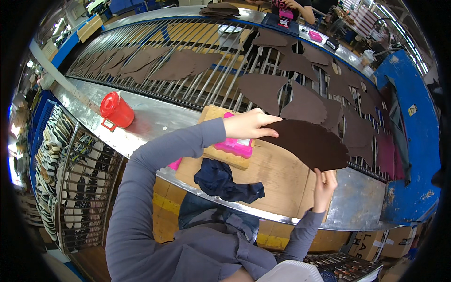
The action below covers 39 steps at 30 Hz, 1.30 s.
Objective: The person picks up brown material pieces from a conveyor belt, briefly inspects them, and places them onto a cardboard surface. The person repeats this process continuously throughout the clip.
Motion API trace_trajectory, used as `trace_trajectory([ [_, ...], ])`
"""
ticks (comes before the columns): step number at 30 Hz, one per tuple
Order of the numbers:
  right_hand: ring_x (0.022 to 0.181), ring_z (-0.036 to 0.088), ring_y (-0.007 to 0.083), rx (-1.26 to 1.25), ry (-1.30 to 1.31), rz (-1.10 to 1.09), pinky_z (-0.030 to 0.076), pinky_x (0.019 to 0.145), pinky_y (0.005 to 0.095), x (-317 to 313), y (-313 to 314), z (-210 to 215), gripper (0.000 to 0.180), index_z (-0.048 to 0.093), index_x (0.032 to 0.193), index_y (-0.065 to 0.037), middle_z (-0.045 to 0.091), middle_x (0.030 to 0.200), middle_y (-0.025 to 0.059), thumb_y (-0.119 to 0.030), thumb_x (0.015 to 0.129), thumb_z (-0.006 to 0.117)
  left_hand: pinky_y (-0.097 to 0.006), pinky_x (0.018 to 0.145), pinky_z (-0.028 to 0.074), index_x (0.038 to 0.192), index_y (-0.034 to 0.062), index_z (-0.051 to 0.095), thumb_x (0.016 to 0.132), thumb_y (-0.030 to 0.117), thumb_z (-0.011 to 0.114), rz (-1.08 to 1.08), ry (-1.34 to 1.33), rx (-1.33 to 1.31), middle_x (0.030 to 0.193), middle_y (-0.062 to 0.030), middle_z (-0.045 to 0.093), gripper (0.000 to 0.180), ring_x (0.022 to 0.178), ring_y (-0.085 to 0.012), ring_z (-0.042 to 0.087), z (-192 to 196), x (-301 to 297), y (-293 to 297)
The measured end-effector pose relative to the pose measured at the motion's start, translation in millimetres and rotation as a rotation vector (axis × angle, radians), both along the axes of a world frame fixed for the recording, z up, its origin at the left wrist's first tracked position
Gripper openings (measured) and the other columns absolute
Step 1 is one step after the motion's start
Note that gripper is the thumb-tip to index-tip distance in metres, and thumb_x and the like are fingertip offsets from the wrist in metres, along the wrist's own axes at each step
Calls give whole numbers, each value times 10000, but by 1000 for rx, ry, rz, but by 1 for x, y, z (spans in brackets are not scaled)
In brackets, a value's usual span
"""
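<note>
A dark brown flat cut piece [307, 143] with a scalloped edge is held up over the near edge of the roller conveyor. My left hand [251, 124] pinches its left end between thumb and fingers. At its lower right edge, the fingers of my right hand [324, 185] grip the piece. Under my left wrist lies a pink plastic case [237, 148] on a yellowish block [211, 152]. A crumpled dark blue cloth [225, 183] rests close by on a cardboard sheet [277, 188].
Several similar brown pieces [265, 91] lie across the conveyor rods [216, 84]. A red lidded pot [116, 110] stands on the metal ledge at left, above a wire rack of soles [87, 183]. A blue machine housing [411, 127] bounds the right. Another person's hand [293, 5] shows across the conveyor.
</note>
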State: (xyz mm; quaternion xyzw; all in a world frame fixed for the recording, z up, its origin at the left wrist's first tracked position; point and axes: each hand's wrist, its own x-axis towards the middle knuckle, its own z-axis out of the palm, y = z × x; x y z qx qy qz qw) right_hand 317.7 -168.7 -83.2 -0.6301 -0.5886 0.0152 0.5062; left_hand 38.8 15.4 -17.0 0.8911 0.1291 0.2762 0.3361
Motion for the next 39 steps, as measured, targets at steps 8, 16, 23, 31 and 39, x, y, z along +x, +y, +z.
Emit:
trace_trajectory([
  [8,809,590,152,111,1,-15,466,770,258,35,23,72,272,633,1114,35,637,886,84,69,845,621,-330,790,492,1246,-8,495,881,147,650,173,-113,-81,950,-212,653,425,871,-233,655,40,31,41],
  [16,606,510,56,-169,114,287,426,569,230,-26,198,39,267,689,1072,-38,609,706,5,-20,808,654,-294,908,461,1267,-40,507,777,11,724,516,-143,-322,1158,-128,637,538,1069,-154,580,-14,-39,169],
  [23,673,606,121,-450,141,346,493,651,269,-61,270,-71,256,692,1013,10,646,723,95,-20,759,689,-356,832,510,1332,6,478,775,-72,684,680,220,-654,1120,-167,640,598,997,-229,627,-122,-77,211],
  [31,822,646,255,-372,-68,320,504,733,349,-70,255,-85,186,687,937,12,643,923,157,-21,754,685,-380,957,440,1321,40,486,808,155,736,793,129,-741,1269,-158,560,583,1122,-232,559,-171,-109,223],
  [39,954,596,208,-314,92,220,496,740,276,-42,185,-16,150,652,980,42,590,1068,113,22,836,615,-462,1046,310,1392,168,353,904,209,605,1476,-907,-1265,1466,-136,322,550,1339,-248,275,-150,-221,264],
])
